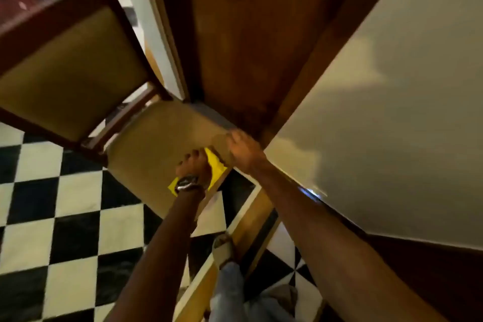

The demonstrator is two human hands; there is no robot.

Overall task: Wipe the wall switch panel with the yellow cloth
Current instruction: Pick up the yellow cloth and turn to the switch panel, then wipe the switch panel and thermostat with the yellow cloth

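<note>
The yellow cloth point(214, 167) lies on the near right corner of the chair seat point(162, 144), under the left hand point(194, 165), whose fingers curl down onto it as if gathering it. The right hand point(244, 150) rests loosely open on the seat edge, holding nothing. No switch panel is in view, so I'd judge this the pick-up step; next, lift the cloth and find the panel on the wall point(392, 86).

Standing on a black-and-white checkered floor point(65, 217): a padded wooden chair point(73, 73), beside a brown door point(248, 47) and cream wall point(392, 112).
</note>
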